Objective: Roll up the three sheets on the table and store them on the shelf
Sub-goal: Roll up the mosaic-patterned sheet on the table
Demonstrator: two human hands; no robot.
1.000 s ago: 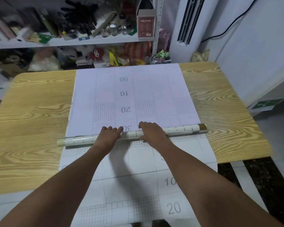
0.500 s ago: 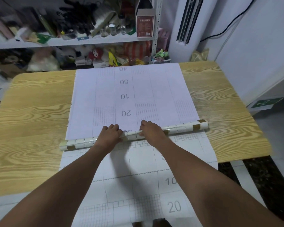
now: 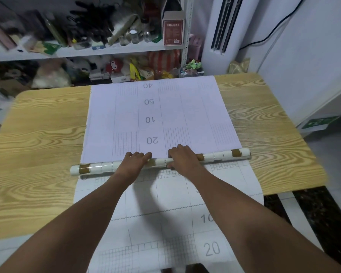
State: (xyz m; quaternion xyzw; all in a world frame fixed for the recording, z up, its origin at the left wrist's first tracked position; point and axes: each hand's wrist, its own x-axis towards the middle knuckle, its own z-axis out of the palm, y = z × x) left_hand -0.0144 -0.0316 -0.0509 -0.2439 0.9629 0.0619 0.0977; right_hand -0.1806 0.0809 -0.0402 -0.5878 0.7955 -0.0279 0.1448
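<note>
A white sheet [image 3: 158, 115] printed with grid lines and numbers lies flat down the middle of the wooden table [image 3: 37, 146]. Its near end is wound into a white and brown checked roll [image 3: 98, 168] that lies across the table, tilted with its right end farther away. My left hand [image 3: 135, 161] and my right hand [image 3: 182, 156] rest side by side on the middle of the roll, fingers curled over its far side. A second gridded sheet [image 3: 165, 213] lies under the roll and hangs over the near table edge. The shelf [image 3: 114, 50] stands behind the table.
The shelf is crowded with bottles, jars, a red-labelled box [image 3: 173, 30], toys and bags. A white air-conditioner column [image 3: 220, 32] stands at the back right beside a white wall. Dark floor shows past the table's right front corner [image 3: 313, 184].
The roll has turned away from me, taking up more of the sheet: the number 30 is now wound in and 20 lies just beyond my hands. Both hands moved forward with it.
</note>
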